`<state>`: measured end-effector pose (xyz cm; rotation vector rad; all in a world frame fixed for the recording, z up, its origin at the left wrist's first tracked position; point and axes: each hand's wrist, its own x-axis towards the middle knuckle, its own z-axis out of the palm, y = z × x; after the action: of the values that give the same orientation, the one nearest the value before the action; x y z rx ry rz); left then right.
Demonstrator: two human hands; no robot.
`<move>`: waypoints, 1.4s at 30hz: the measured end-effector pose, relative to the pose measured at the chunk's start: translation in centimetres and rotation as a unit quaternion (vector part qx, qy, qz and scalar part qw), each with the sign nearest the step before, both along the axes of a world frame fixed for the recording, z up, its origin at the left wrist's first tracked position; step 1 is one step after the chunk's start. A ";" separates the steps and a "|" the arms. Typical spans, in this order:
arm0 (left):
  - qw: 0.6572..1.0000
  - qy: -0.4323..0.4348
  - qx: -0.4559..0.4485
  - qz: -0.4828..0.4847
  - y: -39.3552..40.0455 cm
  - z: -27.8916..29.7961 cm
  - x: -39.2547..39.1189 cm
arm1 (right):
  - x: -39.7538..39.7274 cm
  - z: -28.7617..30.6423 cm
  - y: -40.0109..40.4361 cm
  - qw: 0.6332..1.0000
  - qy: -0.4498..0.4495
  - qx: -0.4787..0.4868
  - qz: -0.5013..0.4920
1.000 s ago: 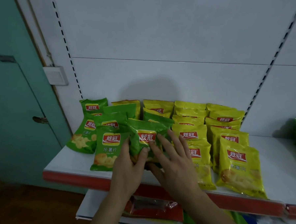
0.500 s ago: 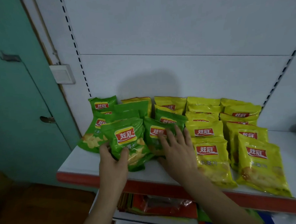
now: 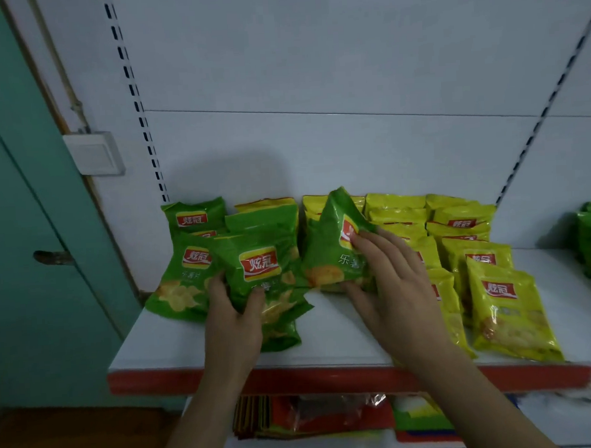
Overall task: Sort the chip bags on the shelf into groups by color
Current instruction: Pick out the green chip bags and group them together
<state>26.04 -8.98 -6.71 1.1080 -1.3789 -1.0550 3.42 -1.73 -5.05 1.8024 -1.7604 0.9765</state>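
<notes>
Left hand [image 3: 232, 324] gripping shiny green plastic chip bag [image 3: 261, 277]. Right hand [image 3: 391, 287] pinching tilted green crinkly bag [image 3: 330, 253], thumb underneath. Yellow shiny bags [image 3: 507, 312] lying just right of it.

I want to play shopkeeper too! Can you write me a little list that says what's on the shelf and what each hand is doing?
shelf: white with a red front edge
green bags: grouped at the left
yellow bags: rows at the right
left hand: holds a green bag at the front
right hand: thumb under and fingers on a tilted green bag beside the yellow rows
sorting: unfinished, some yellow bags sit behind the green ones
</notes>
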 end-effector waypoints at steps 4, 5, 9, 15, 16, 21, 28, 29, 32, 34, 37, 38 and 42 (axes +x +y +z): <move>0.993 0.051 0.033 -0.097 0.2 1.4 -1.1 | 2.3 -0.9 0.6 0.995 0.033 0.082 0.049; 0.991 0.046 0.038 -0.121 0.2 1.7 -1.3 | 2.6 -1.3 0.7 0.993 0.032 0.099 0.048; 0.993 -0.021 0.016 -0.112 0.0 1.9 -2.4 | 3.1 -1.5 0.7 0.987 0.030 0.134 0.084; 1.000 0.004 -0.004 -0.024 -1.0 1.8 -2.2 | -0.8 0.1 -2.9 0.990 -0.073 0.114 -0.045; 1.000 0.003 -0.006 -0.021 -1.1 1.7 -2.1 | -1.7 0.2 -4.0 0.985 -0.051 0.145 -0.084; 1.000 -0.006 -0.009 -0.006 -1.3 1.2 -1.8 | -3.5 0.2 -8.1 0.945 0.043 0.297 -0.127; 1.000 -0.010 -0.012 -0.001 -1.4 0.7 -1.4 | -3.6 -1.1 -9.8 0.971 0.085 0.191 -0.118; 1.000 -0.008 -0.010 0.000 -1.4 0.6 -1.4 | -3.6 -1.1 -9.7 0.976 0.077 0.171 -0.107; 1.000 0.001 -0.007 0.000 -1.6 0.6 -1.4 | -4.2 -0.6 -9.5 0.991 0.045 0.109 -0.067; 1.000 0.003 -0.010 -0.001 -1.7 0.9 -1.6 | -4.5 0.5 -9.0 0.998 0.005 0.057 -0.034; 1.000 0.011 -0.013 -0.005 -1.8 1.5 -2.1 | -5.0 3.3 -7.2 0.999 -0.044 -0.023 -0.018; 1.000 0.016 -0.013 -0.006 -2.0 1.7 -2.2 | -5.2 4.3 -6.4 0.997 -0.057 -0.043 -0.024; 0.999 0.041 -0.008 -0.005 -2.3 2.4 -2.7 | -6.1 7.8 -2.1 0.975 -0.191 -0.099 -0.057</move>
<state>23.36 -11.33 -4.28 1.0356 -1.3274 -1.0827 -2.63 -3.81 2.79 1.4429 -1.8801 1.4702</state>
